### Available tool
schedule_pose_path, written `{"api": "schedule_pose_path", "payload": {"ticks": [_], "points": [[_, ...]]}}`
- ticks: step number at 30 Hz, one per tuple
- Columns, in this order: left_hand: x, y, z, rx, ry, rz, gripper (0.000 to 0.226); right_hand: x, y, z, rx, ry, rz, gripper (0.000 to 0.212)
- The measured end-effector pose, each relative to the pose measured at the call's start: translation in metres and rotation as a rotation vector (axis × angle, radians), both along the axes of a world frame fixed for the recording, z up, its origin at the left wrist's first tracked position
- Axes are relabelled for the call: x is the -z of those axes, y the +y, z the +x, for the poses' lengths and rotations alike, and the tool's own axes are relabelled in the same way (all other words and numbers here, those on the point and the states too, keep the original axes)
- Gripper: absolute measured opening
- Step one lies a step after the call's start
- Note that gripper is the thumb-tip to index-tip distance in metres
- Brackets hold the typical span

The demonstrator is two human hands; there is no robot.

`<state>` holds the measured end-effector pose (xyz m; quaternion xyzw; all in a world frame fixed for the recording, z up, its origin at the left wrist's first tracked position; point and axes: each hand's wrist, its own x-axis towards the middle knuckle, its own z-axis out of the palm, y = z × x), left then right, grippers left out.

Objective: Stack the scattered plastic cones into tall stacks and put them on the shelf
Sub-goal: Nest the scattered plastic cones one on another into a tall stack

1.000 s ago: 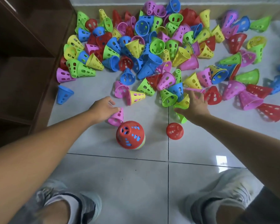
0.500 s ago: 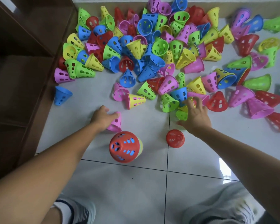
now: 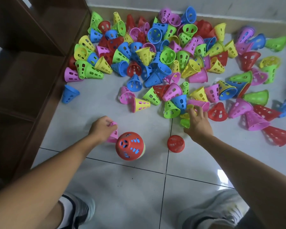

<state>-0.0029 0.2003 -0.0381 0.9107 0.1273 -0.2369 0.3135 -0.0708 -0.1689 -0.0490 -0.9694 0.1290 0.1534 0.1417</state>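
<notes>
The cones (image 3: 155, 63) heaped in the upper half of the frame are bright, smooth plastic with a slight sheen, pierced with holes. The floor tiles (image 3: 122, 187) are pale and glossy, catching a light glare at lower right. The shelf (image 3: 23, 80) at left looks like dark matt wood.

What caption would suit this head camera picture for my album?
Left hand grips a pink cone beside a red-topped stack; right hand reaches into scattered cones.
</notes>
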Motion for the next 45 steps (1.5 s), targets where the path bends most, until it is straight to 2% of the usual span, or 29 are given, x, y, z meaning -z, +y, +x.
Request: {"api": "schedule_pose_path", "payload": {"ticks": [2, 7, 12, 20, 27, 33, 37, 45], "points": [[-0.019, 0.001, 0.005, -0.006, -0.033, -0.052, 0.014, -0.006, 0.002, 0.001, -0.001, -0.010, 0.004, 0.081], [-0.071, -0.006, 0.012, -0.029, -0.166, -0.140, 0.020, -0.023, 0.005, 0.001, 0.075, -0.037, 0.045, 0.045], [-0.097, -0.004, 0.007, -0.025, -0.235, -0.214, 0.025, -0.034, 0.011, -0.006, 0.148, -0.079, 0.072, 0.036], [-0.162, -0.015, 0.005, -0.026, -0.399, -0.361, 0.024, -0.087, 0.024, -0.002, 0.226, -0.248, 0.248, 0.047], [-0.221, -0.030, -0.016, -0.046, -0.523, -0.599, 0.016, -0.171, 0.057, -0.007, 0.384, -0.344, 0.529, 0.053], [-0.234, -0.029, -0.055, 0.189, -0.480, -0.539, 0.024, -0.226, 0.079, -0.037, 0.455, -0.394, 0.707, 0.050], [-0.225, -0.023, -0.079, 0.269, -0.468, -0.458, 0.027, -0.243, 0.090, -0.061, 0.437, -0.389, 0.711, 0.044], [-0.222, -0.023, -0.097, 0.354, -0.395, -0.447, 0.034, -0.263, 0.111, -0.105, 0.298, -0.322, 0.653, 0.042]]}}
